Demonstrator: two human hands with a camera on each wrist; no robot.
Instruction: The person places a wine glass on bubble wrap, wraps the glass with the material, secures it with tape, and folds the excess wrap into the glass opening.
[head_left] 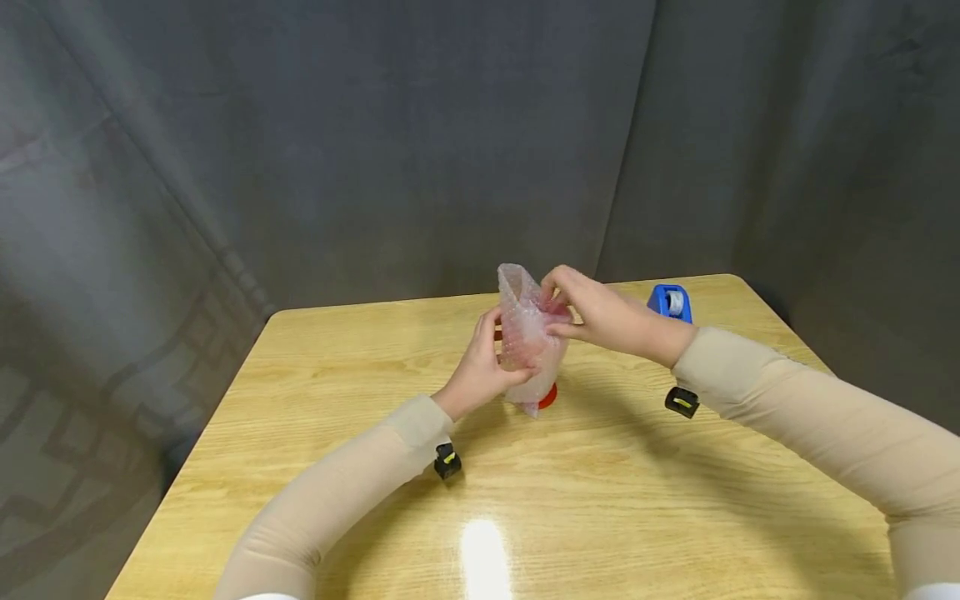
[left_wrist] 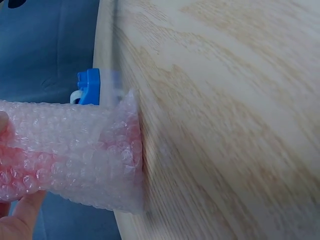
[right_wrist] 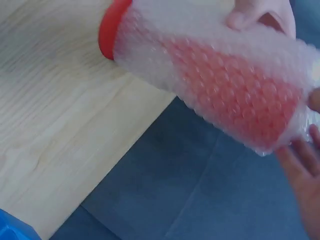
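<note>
Bubble wrap [head_left: 519, 293] surrounds a red cylindrical object whose bare red end [right_wrist: 108, 31] pokes out at the bottom, low by the tabletop. Its upper part shows pink through the plastic, so its exact kind is hidden. My left hand [head_left: 478, 367] grips the wrapped cylinder from the left, thumb across the near side and fingers behind. Near the top, my right hand [head_left: 606, 317] pinches the wrap on the right side between thumb and fingers. In the left wrist view, the lower edge of the wrap [left_wrist: 127, 165] flares out close to the wood.
A blue tape dispenser [head_left: 661, 299] with a pale roll stands at the back right of the wooden table [head_left: 360, 358], behind my right forearm. Dark grey curtains [head_left: 420, 150] hang beyond the table's back edge and along both sides.
</note>
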